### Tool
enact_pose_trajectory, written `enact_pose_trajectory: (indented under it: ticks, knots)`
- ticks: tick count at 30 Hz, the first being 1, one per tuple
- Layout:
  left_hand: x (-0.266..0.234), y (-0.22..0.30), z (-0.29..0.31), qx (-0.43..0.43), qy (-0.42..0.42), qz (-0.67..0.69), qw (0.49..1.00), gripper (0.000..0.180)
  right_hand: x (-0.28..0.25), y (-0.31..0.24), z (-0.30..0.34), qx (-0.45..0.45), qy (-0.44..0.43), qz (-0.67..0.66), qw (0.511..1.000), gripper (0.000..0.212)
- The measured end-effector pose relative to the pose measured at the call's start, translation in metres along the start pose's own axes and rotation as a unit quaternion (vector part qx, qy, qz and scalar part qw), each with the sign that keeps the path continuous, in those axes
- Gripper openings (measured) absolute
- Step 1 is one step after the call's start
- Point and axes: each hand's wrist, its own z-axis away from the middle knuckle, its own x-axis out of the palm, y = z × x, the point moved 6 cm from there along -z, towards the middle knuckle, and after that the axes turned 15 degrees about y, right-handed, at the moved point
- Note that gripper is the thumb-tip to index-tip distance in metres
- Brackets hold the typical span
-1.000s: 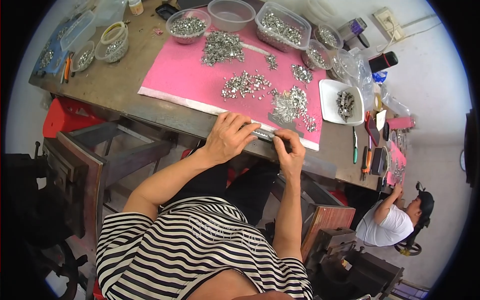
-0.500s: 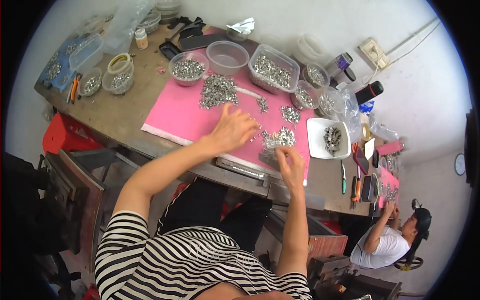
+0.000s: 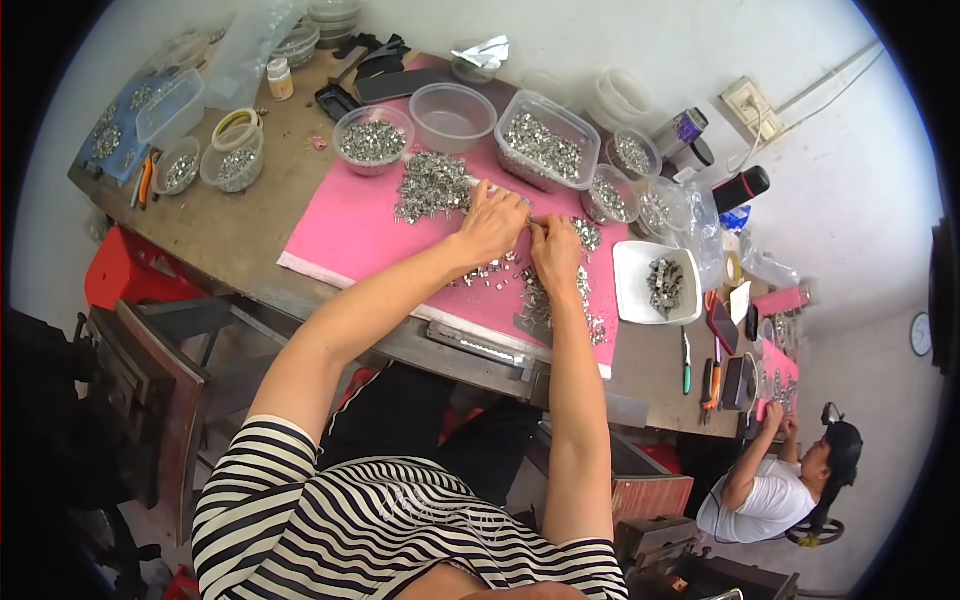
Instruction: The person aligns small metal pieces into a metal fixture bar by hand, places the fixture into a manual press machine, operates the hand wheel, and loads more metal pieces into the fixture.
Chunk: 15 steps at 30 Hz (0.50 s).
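Compared with one second ago, our left hand (image 3: pixel 497 222) and our right hand (image 3: pixel 553 250) are no longer at the front edge of the table (image 3: pixel 230 225); they are now farther forward, close together over the pink mat (image 3: pixel 345 225). The grooved metal strip (image 3: pixel 475 343) is no longer partly covered by our fingers. We also see more of the back wall (image 3: pixel 640 40).

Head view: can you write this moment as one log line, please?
left hand: fingers bent, over pink mat; right hand: close beside left hand; held: cannot tell; nearby: metal pieces, white tray
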Motion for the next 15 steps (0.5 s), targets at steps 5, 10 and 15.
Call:
enact_pose_trajectory:
  ticks: [5, 10, 15]
  knots:
    - [-0.02, 0.004, -0.001, -0.036, -0.007, 0.102, 0.994, 0.01, -0.025, -0.005, 0.007, -0.017, 0.001, -0.015, 1.0, 0.007]
    - [-0.093, 0.046, 0.027, 0.043, -0.096, 0.192, 0.976, 0.009, -0.077, -0.049, 0.052, 0.058, -0.142, -0.108, 0.982, 0.005]
    - [-0.105, 0.049, 0.064, 0.042, -0.122, 0.158, 0.979, 0.005, -0.093, -0.073, 0.087, -0.035, -0.126, -0.043, 0.99, 0.007]
